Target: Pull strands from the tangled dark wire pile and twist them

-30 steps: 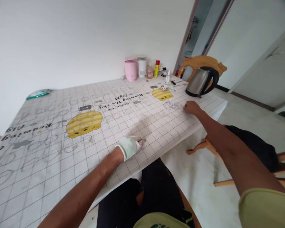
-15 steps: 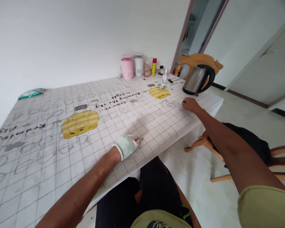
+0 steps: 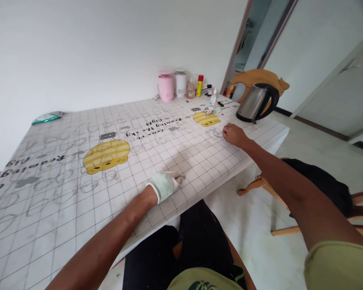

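My left hand (image 3: 166, 185), in a pale green and white work glove, rests on the white checked tablecloth (image 3: 157, 157) near its front edge. Its fingers are curled together, and no object shows in them. Farther right, my bare right hand (image 3: 234, 135) is closed in a fist against the cloth. Whatever its fingers may hold is hidden. Grey looping scribbles (image 3: 213, 132) lie just left of that fist, beside a printed yellow striped balloon (image 3: 206, 119). More loops cover much of the cloth's left half, around a larger yellow print (image 3: 106, 156).
A steel kettle (image 3: 251, 104) with a black handle stands beyond my right hand. Along the wall are a pink canister (image 3: 166, 88), a white canister (image 3: 180, 83), a pump bottle (image 3: 190, 90) and a yellow can (image 3: 199, 86). A crumpled glove (image 3: 211, 110) and green packet (image 3: 47, 117) lie on the cloth.
My right hand has moved left across the cloth, over part of the scribbles. The view has shifted a little; my left hand stays in place on the cloth.
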A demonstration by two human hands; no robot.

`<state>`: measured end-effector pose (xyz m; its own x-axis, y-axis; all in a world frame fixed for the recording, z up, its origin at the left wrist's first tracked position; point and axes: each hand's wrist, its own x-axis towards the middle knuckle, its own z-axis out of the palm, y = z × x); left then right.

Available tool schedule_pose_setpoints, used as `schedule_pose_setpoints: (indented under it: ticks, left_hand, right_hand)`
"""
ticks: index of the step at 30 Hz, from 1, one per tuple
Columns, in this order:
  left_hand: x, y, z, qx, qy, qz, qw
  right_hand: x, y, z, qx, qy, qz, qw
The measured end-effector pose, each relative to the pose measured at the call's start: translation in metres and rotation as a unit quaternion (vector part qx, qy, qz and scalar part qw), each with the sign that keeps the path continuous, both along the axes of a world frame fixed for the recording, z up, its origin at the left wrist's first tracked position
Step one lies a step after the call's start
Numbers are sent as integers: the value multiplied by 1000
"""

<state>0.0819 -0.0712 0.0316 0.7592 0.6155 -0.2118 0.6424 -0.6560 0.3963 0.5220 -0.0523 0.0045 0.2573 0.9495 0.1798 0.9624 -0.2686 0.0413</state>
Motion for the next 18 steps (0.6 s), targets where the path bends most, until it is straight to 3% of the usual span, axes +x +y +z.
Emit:
schedule_pose_setpoints:
  ticks: [4,11,14,18]
  left_hand:
    - [8,4,-3,-8,4,1,1000]
    - [5,10,-1,10,28,-6,1000]
    - [5,11,-4,23,32,0,999]
    - [9,15,-15,34,24,10,999]
  right_hand:
    - [10,15,5,10,29,-40,999]
    - [6,55,-5,1,73,-94,993]
    - [7,59,-1,22,98,-99,990]
    - [19,47,18,91,137,-116,980]
